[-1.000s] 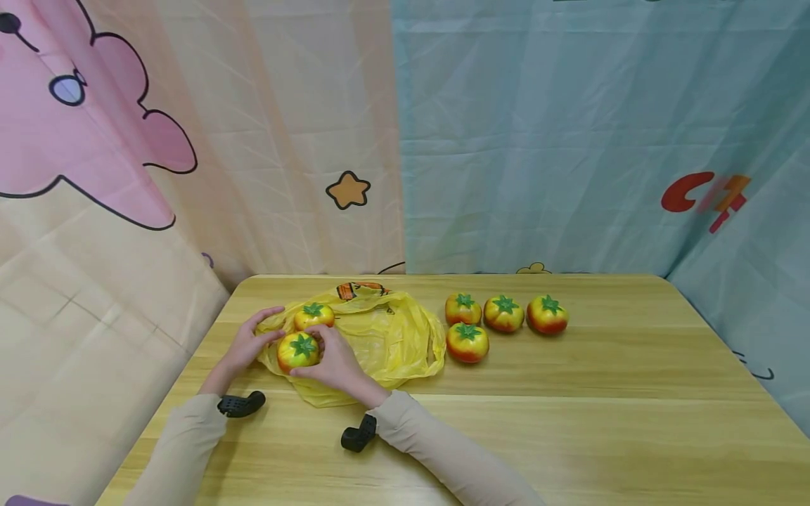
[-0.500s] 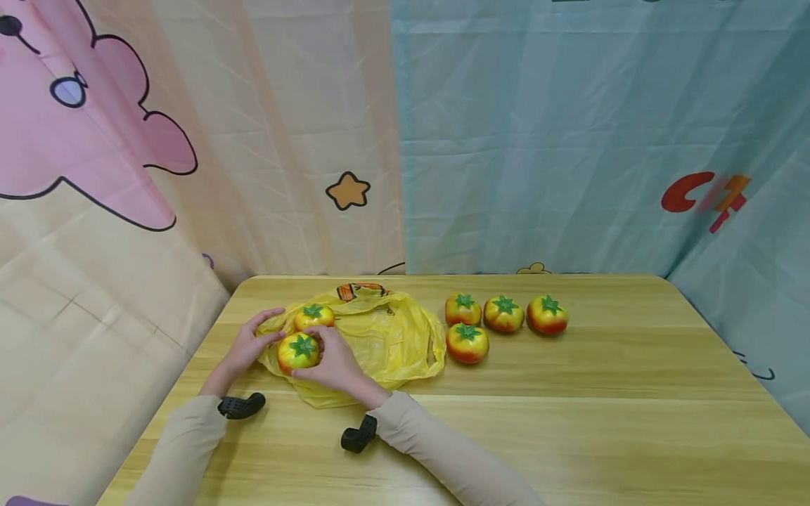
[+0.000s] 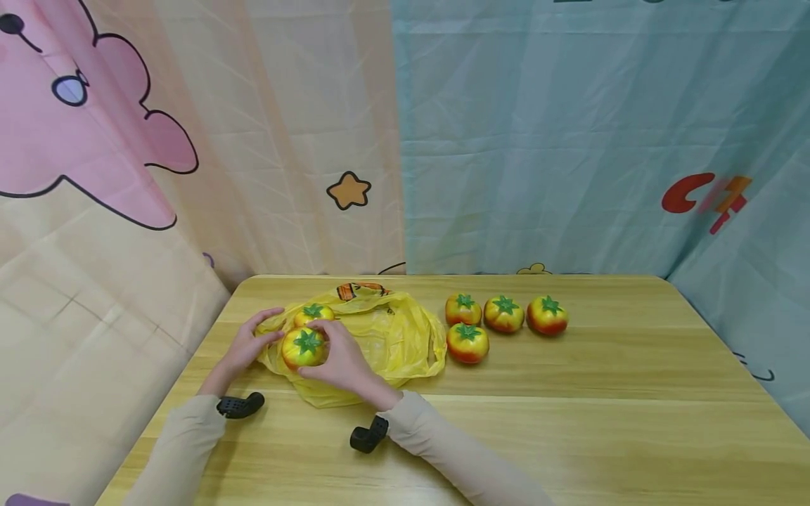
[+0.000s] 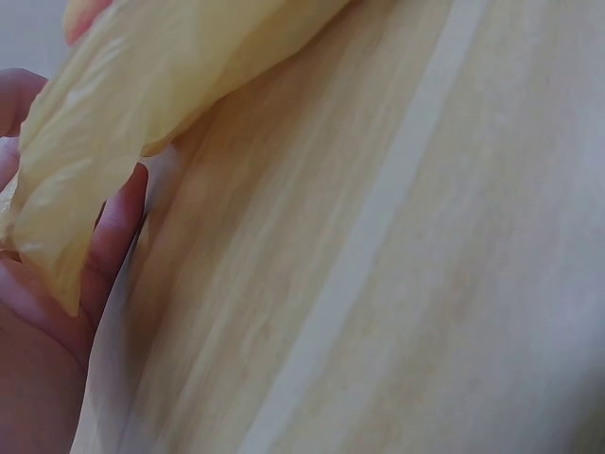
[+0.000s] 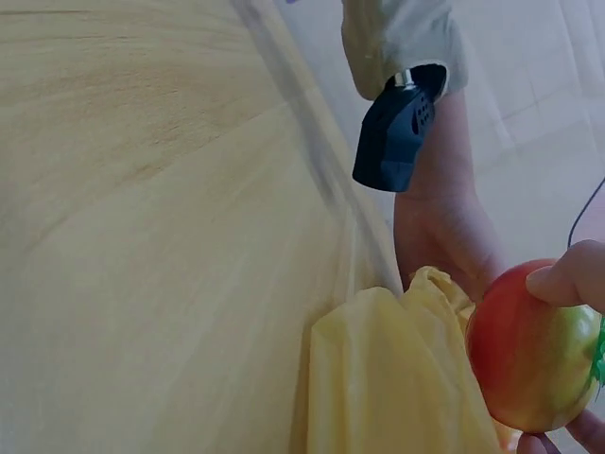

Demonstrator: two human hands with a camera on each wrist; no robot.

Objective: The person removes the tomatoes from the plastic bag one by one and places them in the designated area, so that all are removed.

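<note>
In the head view my right hand [image 3: 342, 358] grips a red-and-yellow tomato [image 3: 304, 348] with a green star-shaped top, thumb on the near side and fingers on the far side. The right wrist view shows this tomato [image 5: 529, 355] close up, beside the yellow bag. My left hand [image 3: 243, 348] holds the left edge of the thin yellow plastic bag [image 3: 373, 344]; in the left wrist view the bag's film [image 4: 123, 123] passes between its thumb and fingers. A second tomato [image 3: 310, 314] lies on the bag, partly hidden behind the held one.
Right of the bag, several more tomatoes sit on the wooden table [image 3: 569, 422], the nearest tomato [image 3: 467, 344] close to the bag's right edge. A patterned curtain [image 3: 557, 140] hangs behind the table.
My right hand has shifted slightly right and away from me with the tomato, which now covers more of the one behind. My left hand and the bag have hardly moved.
</note>
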